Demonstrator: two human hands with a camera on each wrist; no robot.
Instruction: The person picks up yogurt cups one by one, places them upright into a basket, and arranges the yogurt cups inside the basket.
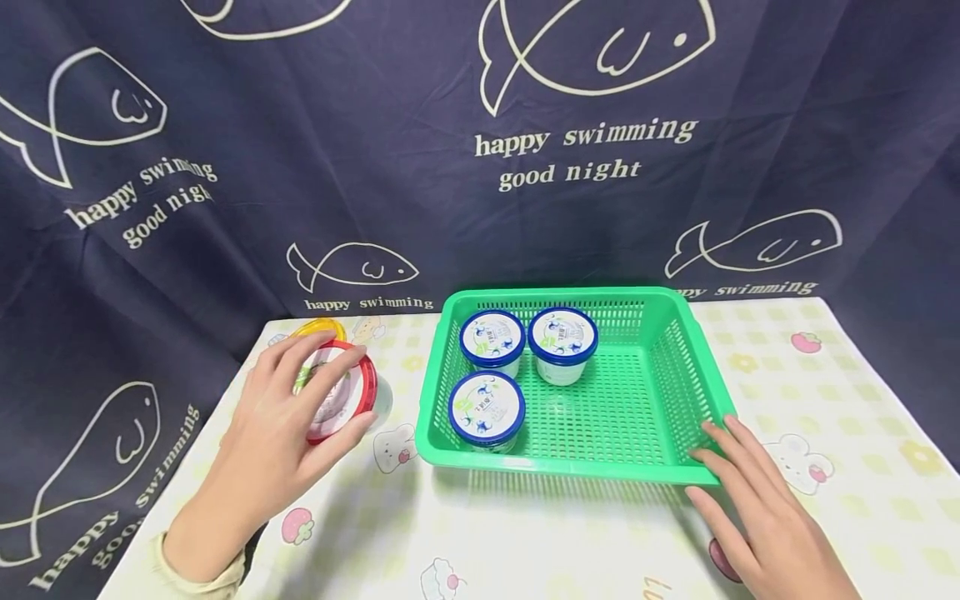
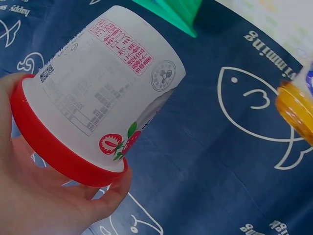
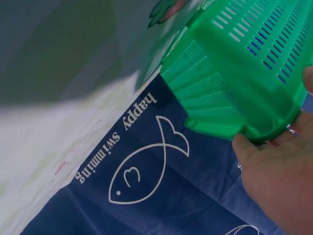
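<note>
On the left, my left hand (image 1: pixel 270 417) grips a white paper tub with a red lid (image 1: pixel 368 385), fingers and thumb spread around the lid's edge. The left wrist view shows the tub's side (image 2: pixel 98 83) with printed text and strawberry pictures. My right hand (image 1: pixel 776 525) holds the front right corner of a green plastic basket (image 1: pixel 570 469), with its fingers over the rim and its thumb outside. Inside the basket stand three blue-lidded tubs (image 1: pixel 487 407), two at the back left and one at the front left.
Behind the left hand stands a tub with a yellow lid (image 1: pixel 321 327), partly hidden by the fingers. A pale patterned cloth (image 1: pixel 525 542) covers the table. Along the table's back edge hangs a dark blue curtain (image 1: pixel 420 150) with fish drawings.
</note>
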